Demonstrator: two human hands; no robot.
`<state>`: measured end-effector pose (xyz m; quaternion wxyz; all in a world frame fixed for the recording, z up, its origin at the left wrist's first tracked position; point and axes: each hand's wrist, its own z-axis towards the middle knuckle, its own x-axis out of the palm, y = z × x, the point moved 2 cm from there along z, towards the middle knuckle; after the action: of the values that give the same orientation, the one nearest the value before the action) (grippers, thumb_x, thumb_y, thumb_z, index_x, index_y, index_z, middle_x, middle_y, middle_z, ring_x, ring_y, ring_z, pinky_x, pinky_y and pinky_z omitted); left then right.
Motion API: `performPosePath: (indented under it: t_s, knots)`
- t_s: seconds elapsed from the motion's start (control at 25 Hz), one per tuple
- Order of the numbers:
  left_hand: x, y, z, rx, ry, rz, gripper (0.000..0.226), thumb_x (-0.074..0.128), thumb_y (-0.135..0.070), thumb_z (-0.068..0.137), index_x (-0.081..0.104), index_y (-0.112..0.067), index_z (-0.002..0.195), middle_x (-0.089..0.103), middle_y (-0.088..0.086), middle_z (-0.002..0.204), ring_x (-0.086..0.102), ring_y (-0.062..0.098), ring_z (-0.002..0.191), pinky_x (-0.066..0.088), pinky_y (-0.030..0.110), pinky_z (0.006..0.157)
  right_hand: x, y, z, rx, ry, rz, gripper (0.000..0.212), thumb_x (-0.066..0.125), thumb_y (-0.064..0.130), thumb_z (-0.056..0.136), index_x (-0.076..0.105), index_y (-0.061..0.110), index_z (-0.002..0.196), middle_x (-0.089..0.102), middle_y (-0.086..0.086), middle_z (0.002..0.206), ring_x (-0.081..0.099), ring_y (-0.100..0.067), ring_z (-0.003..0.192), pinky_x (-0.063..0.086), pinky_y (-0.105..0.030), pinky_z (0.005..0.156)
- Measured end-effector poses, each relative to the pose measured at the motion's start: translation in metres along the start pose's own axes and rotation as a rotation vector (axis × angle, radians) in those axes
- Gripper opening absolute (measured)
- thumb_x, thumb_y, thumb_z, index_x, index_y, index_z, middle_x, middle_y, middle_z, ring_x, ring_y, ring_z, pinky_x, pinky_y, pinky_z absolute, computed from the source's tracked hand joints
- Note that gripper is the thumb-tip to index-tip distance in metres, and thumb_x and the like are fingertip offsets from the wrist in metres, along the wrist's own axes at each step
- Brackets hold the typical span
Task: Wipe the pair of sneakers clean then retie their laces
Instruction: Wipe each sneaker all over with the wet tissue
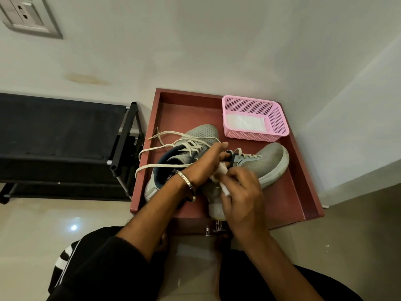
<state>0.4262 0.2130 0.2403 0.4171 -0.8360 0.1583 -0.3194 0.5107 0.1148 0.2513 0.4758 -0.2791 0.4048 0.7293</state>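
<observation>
Two grey sneakers with white soles lie on a reddish-brown tray. The left sneaker has cream laces loose and trailing over the tray's left rim. The right sneaker points to the far right, and its laces are threaded. My left hand, with a metal bangle on the wrist, grips the right sneaker at its collar. My right hand presses a white wipe against that sneaker's side near the heel. The heel itself is hidden under my hands.
A pink plastic basket holding white wipes stands at the tray's far right corner. A black shoe rack is to the left. The tray sits in a wall corner, with a wall socket at top left. My knees are below.
</observation>
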Motion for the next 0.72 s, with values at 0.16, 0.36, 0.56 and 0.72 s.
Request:
performPosePath:
  t_s: [0.16, 0.36, 0.56, 0.72]
  knots:
    - [-0.004, -0.003, 0.004, 0.028, 0.013, 0.102, 0.075, 0.044, -0.065, 0.07, 0.06, -0.014, 0.122, 0.059, 0.016, 0.115, 0.049, 0.027, 0.101, 0.04, 0.03, 0.079, 0.01, 0.015, -0.013, -0.132, 0.257, -0.054, 0.024, 0.051, 0.025, 0.091, 0.072, 0.016, 0.092, 0.061, 0.003, 0.104, 0.053, -0.021, 0.093, 0.045, -0.039, 0.07]
    - [-0.007, 0.003, 0.005, 0.164, -0.082, 0.21, 0.033, 0.056, -0.045, 0.086, 0.057, -0.013, 0.097, 0.052, 0.01, 0.096, 0.042, 0.019, 0.082, 0.037, 0.036, 0.071, -0.007, -0.001, -0.007, 0.004, 0.12, 0.011, 0.02, 0.057, 0.024, 0.088, 0.073, 0.019, 0.098, 0.058, 0.001, 0.094, 0.052, -0.021, 0.085, 0.04, -0.034, 0.07]
    - [-0.006, 0.006, 0.004, 0.272, 0.04, 0.28, 0.025, 0.053, -0.007, 0.096, 0.06, -0.007, 0.12, 0.063, 0.015, 0.108, 0.056, 0.019, 0.1, 0.047, 0.027, 0.09, -0.015, 0.005, -0.02, -0.021, 0.269, -0.077, 0.025, 0.069, 0.007, 0.074, 0.073, 0.024, 0.092, 0.056, 0.006, 0.093, 0.047, -0.016, 0.08, 0.034, -0.029, 0.065]
    - [-0.004, 0.009, 0.006, 0.305, 0.038, 0.302, 0.032, 0.048, 0.001, 0.098, 0.055, -0.009, 0.129, 0.064, 0.011, 0.105, 0.055, 0.016, 0.097, 0.046, 0.029, 0.091, -0.021, 0.008, -0.024, -0.044, 0.333, -0.113, 0.022, 0.052, 0.013, 0.077, 0.071, 0.022, 0.081, 0.055, 0.007, 0.089, 0.043, -0.015, 0.077, 0.029, -0.027, 0.062]
